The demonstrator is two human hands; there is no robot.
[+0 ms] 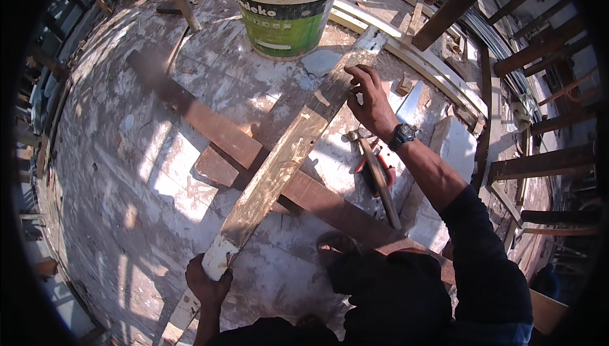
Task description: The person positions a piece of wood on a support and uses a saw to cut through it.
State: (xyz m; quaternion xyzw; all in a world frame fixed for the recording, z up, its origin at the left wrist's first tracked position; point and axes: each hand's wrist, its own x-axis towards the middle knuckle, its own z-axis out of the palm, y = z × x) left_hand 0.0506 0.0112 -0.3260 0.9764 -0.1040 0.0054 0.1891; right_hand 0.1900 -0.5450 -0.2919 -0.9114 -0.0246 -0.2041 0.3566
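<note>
A long weathered wooden plank [273, 178], with patches of peeling white paint, runs diagonally from the lower left to the upper right. It lies across a brown timber [330, 209]. My left hand [208, 284] is closed round the plank's near, white-painted part. Farther up, my right hand [370, 101] has its fingers curled at the plank's right edge. Below that hand, a hammer [379, 184] with a wooden handle lies partly over red-handled pliers [389, 176]. A flat metal blade [410, 101] lies to the right of my right wrist.
A white bucket with a green label [285, 25] stands beyond the plank. Pale wooden strips [438, 76] lie along the far right. Dark posts and bars [539, 162] stand at the right. A short wood block [216, 167] lies under the brown timber on the stained floor.
</note>
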